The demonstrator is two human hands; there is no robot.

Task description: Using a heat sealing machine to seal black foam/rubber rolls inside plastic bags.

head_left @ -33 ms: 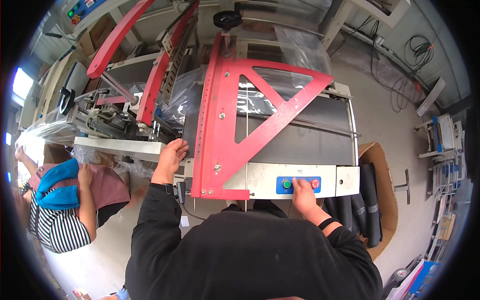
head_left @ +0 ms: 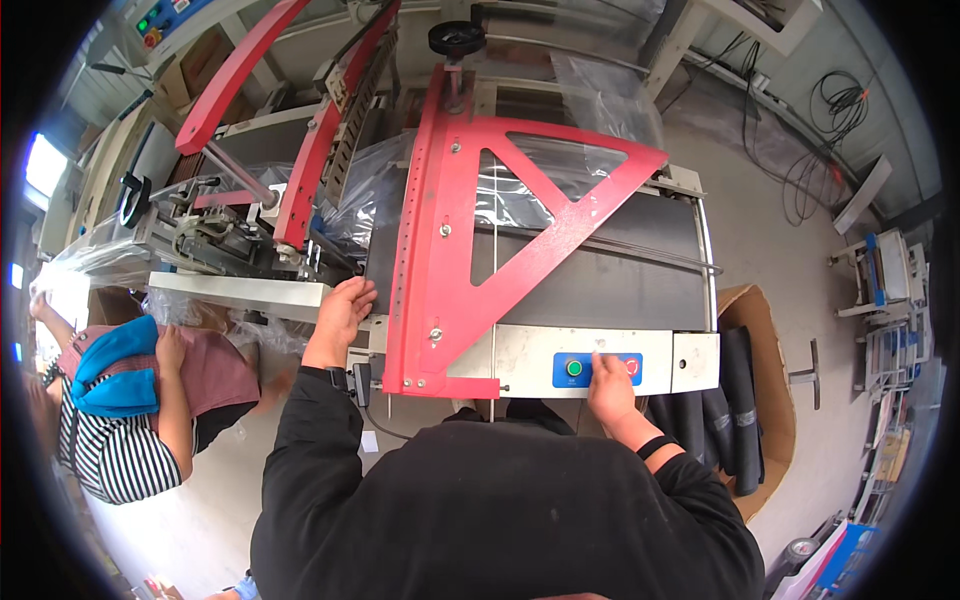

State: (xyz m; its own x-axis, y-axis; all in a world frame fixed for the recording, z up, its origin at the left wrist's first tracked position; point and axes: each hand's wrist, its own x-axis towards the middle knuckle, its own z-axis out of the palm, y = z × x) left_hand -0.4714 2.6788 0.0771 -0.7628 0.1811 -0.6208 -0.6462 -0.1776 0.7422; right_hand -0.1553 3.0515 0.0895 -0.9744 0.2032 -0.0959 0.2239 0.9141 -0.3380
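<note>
My left hand point(head_left: 342, 318) is at the left end of the conveyor, beside the upright red frame point(head_left: 412, 300). Its fingers are loosely bent and hold nothing that I can see. On the conveyor's front panel, my right hand point(head_left: 610, 388) reaches over the blue control plate point(head_left: 555, 382). Its fingers point forward between the green button point(head_left: 573, 368) and the red button point(head_left: 633, 367), partly covering the plate. Whether a fingertip presses anything cannot be made out. Above the dark conveyor belt point(head_left: 620, 285) spans a red triangular bracket point(head_left: 540, 255). Clear plastic film point(head_left: 500, 200) shows behind it.
A second machine with red arms point(head_left: 305, 185) stands to the left, with plastic film point(head_left: 110, 255) over it. Another person point(head_left: 125, 425) in a striped top is beside it. At the right, a cardboard box point(head_left: 775, 400) holds dark rolls point(head_left: 740, 400). Cables point(head_left: 835, 105) hang beyond.
My right hand has shifted slightly to the right and forward on the control plate, away from the green button. The left hand stays where it was.
</note>
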